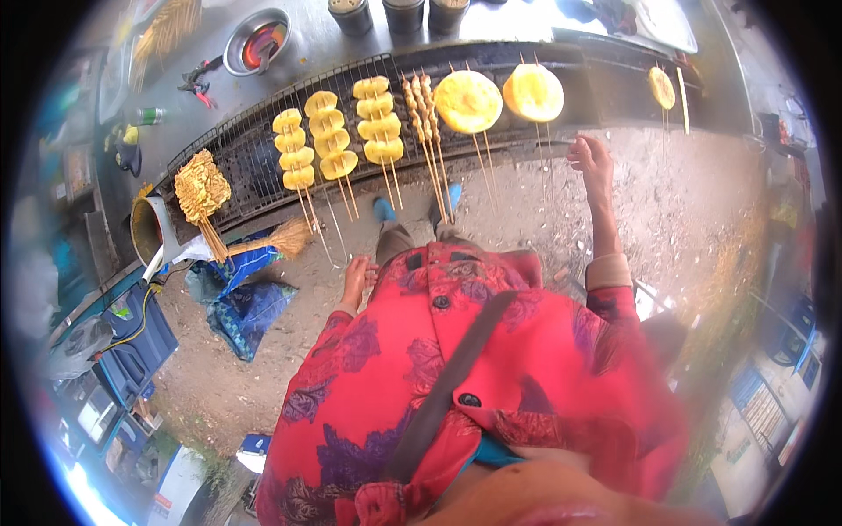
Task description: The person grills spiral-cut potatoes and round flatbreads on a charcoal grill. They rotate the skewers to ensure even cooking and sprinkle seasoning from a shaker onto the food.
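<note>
My right hand (590, 154) is raised by the grill's front edge, right of the sticks under a round yellow flatbread (533, 93). Its fingers are curled closed; anything in them is too small to make out. Low by my coat, my left hand (358, 279) has its fingers apart and holds nothing visible. A thin bent metal rod (333, 250) hangs just left of it. Another round flatbread (468, 103), thin twisted skewers (424, 110) and several skewers of yellow slices (379, 120) lie across the long grill (250, 167).
A bundle of folded brown skewers (203, 188) rests at the grill's left end, above a straw brush (285, 238) and blue bags (250, 320). Behind stand a metal bowl (256, 42) of red sauce and dark canisters (404, 16). A small skewered patty (661, 88) lies far right.
</note>
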A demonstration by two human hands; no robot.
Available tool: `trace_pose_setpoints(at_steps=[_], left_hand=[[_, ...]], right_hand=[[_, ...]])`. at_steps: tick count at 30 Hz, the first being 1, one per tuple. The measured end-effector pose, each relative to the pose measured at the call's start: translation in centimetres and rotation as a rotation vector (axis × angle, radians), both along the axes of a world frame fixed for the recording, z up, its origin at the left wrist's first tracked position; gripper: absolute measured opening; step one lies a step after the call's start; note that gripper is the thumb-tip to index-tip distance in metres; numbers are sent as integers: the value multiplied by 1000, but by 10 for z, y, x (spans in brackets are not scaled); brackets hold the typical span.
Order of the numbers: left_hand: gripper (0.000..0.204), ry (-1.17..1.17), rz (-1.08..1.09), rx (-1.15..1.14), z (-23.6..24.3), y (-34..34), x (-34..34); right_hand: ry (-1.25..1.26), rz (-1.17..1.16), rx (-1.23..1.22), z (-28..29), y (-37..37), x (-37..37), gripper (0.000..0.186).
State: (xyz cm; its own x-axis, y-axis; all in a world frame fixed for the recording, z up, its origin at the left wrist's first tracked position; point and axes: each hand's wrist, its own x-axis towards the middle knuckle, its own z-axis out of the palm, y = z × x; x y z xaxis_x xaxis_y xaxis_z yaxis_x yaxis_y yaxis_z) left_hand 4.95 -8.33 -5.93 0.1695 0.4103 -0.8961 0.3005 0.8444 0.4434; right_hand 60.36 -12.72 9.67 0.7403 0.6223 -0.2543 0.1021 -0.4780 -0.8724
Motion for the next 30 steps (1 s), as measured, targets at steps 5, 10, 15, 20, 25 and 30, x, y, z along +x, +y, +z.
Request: trace_pose_setpoints(at_steps=[5, 10, 15, 20, 25, 30], left_hand=[[27, 33, 126, 34, -17, -20, -5], [26, 43, 196, 33, -6, -42, -7], [26, 75, 269, 15, -2, -70, -21], [27, 90, 318, 4, -5, -98, -29], [28, 123, 274, 60, -12, -121, -36], [27, 76, 314, 56, -12, -115, -41]], right_hand=[[-282, 163, -27, 60, 92, 31, 32], [-500, 478, 113, 73, 218, 11, 43], [-862, 683, 80, 74, 300, -33, 34], [-925, 831, -66, 89, 343, -68, 33], [-944, 885, -99, 90, 372, -78, 31], [-962, 962, -111, 78, 398, -109, 30]])
